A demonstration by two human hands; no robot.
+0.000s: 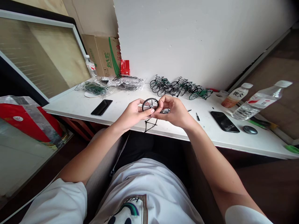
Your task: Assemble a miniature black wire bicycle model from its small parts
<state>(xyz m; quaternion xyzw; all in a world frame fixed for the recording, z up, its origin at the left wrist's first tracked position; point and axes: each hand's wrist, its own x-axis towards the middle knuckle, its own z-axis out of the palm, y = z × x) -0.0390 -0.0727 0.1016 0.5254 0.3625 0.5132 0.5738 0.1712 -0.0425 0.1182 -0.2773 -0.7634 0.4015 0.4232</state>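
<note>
Pinching wheel, left grip steadies it; right grip at wheel's right side, exact hold unclear. Best: light pressure, wheel steady, thin frame below unstrained.

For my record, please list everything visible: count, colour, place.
Small spoked wheel: one, black, held, centre
Thin frame: one, black, below wheel
Miniature bicycles: several, black, green, table rear
Bagged parts: several, green, black, rear left
Flat phones: two, black, left and right
Plastic bottles: three, clear, brown, left and right
Oval mouse: one, dark, right
Cardboard box: one, brown, rear left
Square packet: one, red, beside box
Shiny bag: one, red, left
Framed pane: one, white-edged, left
Long table: one, white, centre
Printed shirt: one, white, bottom
Left hand, right hand: one each, bare, at wheel
</note>
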